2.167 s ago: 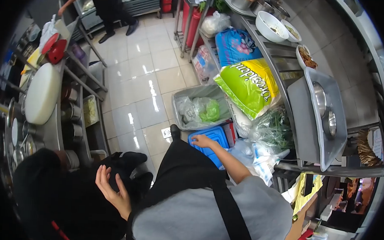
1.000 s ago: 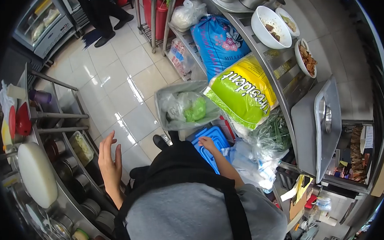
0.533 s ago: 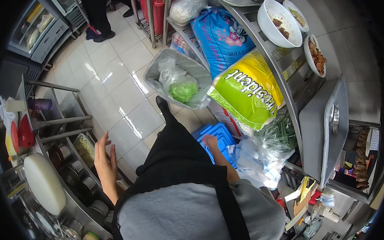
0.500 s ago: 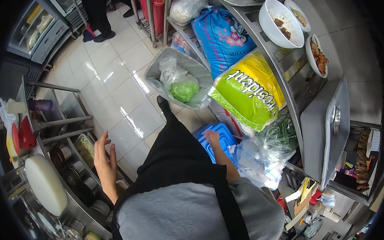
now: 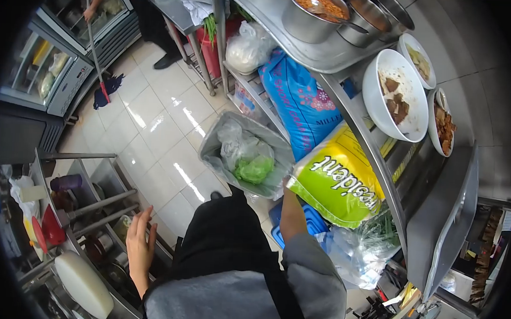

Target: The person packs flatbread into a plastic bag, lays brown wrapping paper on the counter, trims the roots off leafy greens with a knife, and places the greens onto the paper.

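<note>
My left hand point(image 5: 141, 241) hangs in the air at the left, fingers stretched out and holding nothing, near the metal shelf rack point(image 5: 102, 204). On the right, my right arm reaches forward. My right hand point(image 5: 290, 184) is at the near right rim of a grey bin point(image 5: 214, 163), beside the yellow-green "President" bag point(image 5: 346, 175). Its fingers are largely hidden, so I cannot tell whether they grip the rim. Inside the bin lie clear plastic and a bright green bundle point(image 5: 254, 169). Below my right forearm shows a blue plastic crate point(image 5: 315, 220).
A blue sack point(image 5: 304, 99) and a white plastic bag point(image 5: 250, 48) rest on the low shelf. Bowls of food point(image 5: 396, 97) and metal pots point(image 5: 316, 19) stand above. At the far left another person's hand point(image 5: 89, 14) holds a mop point(image 5: 105, 93) on the tiled floor.
My right hand has moved forward from above the blue crate to the bin's rim. My view has shifted, bringing the pots into sight. My left hand stays open.
</note>
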A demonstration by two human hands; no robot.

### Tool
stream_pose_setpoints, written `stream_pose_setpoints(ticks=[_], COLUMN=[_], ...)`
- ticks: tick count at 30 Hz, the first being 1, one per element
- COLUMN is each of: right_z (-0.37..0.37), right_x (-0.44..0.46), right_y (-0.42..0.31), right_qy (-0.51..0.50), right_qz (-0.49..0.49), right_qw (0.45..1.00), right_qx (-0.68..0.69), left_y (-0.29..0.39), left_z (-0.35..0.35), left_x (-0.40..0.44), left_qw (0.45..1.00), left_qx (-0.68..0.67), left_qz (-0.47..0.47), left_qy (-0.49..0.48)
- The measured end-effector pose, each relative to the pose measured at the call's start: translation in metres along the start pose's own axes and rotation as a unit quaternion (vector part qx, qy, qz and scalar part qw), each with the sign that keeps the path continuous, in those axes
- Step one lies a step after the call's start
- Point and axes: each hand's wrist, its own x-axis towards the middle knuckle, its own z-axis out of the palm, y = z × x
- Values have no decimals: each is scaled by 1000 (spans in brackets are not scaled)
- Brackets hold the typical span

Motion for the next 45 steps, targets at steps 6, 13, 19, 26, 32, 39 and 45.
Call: stream_pose_setpoints(ticks=[6,13,19,26,32,39,45], right_z=[34,46,51,27,-11,33,10], right_x=[23,-26,3,30,-90,-175,-157], right_y=[81,112,128,130,64,8,-215], right_qy=[-134,-76,-72,-57,92,108,-213], right_qz=[-78,-22,15,-161,159,-113,-395], right_qw=[987,990,986,985,978,976,827], right_qx=[-47,121,150,-31,101,149,338], left_y=[-19,-51,-78,-116,-115,-95,-102], left_z=[0,-13,-29,-50,-60,-60,-27], left_x=[24,25,15,20,102,272,422], left_qw=[996,993,991,993,979,917,865], left_qx=[-17,6,27,71,54,-2,-381], left_qz=[42,79,71,50,181,383,203], left_qy=[-71,-89,-108,-75,-82,-108,-255])
